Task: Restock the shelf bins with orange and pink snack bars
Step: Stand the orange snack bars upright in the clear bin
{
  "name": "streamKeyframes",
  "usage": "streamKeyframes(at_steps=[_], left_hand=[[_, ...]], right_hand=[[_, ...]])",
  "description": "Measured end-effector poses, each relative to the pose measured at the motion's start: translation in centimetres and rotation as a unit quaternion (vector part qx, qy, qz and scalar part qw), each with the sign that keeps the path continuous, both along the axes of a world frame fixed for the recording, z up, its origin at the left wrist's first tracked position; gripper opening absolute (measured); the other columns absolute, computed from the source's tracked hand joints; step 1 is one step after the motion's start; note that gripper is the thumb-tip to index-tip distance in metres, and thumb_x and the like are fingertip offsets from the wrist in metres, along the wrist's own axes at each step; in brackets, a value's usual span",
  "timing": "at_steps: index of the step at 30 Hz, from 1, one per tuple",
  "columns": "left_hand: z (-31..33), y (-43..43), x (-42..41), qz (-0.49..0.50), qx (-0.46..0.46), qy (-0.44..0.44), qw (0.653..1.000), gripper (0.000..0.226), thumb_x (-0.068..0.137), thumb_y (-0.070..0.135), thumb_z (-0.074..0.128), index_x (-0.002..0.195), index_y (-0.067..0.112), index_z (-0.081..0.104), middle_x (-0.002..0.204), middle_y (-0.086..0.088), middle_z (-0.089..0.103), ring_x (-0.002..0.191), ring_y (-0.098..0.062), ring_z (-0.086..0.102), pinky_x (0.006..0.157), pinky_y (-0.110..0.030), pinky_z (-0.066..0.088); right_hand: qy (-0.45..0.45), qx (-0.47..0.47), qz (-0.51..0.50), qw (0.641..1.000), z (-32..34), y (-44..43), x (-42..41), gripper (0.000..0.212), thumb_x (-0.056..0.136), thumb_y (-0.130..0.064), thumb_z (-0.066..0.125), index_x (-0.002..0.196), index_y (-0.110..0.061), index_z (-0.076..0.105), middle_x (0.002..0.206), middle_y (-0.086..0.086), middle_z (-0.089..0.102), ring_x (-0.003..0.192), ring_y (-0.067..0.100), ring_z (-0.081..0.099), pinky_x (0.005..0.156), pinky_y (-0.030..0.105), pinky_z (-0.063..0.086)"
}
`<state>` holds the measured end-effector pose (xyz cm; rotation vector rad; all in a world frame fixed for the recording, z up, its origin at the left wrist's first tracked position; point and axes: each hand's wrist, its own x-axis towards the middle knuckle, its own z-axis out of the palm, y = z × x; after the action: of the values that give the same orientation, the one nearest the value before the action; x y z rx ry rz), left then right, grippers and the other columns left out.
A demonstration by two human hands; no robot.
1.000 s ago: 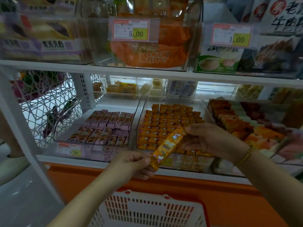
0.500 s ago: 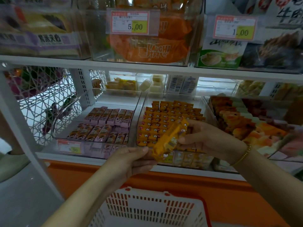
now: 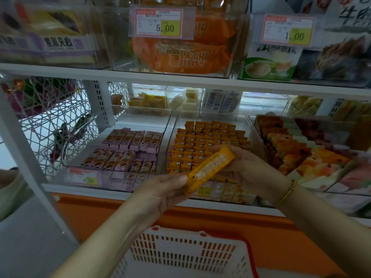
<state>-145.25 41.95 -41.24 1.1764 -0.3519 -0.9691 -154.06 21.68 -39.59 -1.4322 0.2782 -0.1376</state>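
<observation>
An orange snack bar [image 3: 209,169] is held slantwise in front of the shelf, its printed back side facing me. My left hand [image 3: 160,190] pinches its lower end. My right hand [image 3: 249,167] grips its upper end. Behind it stands a clear bin [image 3: 251,125] packed with rows of orange bars [image 3: 202,143]. To the left, another clear bin [image 3: 84,145] holds two rows of pink bars [image 3: 128,149].
A white and red slotted basket [image 3: 186,255] sits below my hands. A clear bin of mixed orange and pink wrapped snacks [image 3: 313,155] lies to the right. An upper shelf [image 3: 180,79] carries bins with price tags. A white wire rack [image 3: 50,121] stands at left.
Both hands have turned the orange bar over, so its printed back now faces me instead of the cartoon front. The bar has stayed in front of the orange bin.
</observation>
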Motion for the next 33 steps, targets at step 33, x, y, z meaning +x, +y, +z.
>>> streamKeyframes(at_steps=[33], left_hand=[[-4.5, -1.9, 6.1, 0.195, 0.152, -0.582, 0.775, 0.046, 0.097, 0.005, 0.048, 0.139, 0.022, 0.038, 0.133, 0.018, 0.034, 0.123, 0.005, 0.03, 0.091, 0.011, 0.016]], right_hand=[[-0.026, -0.224, -0.365, 0.903, 0.9, -7.7, 15.5, 0.035, 0.09, -0.007, 0.059, 0.124, -0.004, 0.052, 0.108, 0.006, 0.054, 0.079, 0.01, 0.053, 0.042, 0.0, 0.034]])
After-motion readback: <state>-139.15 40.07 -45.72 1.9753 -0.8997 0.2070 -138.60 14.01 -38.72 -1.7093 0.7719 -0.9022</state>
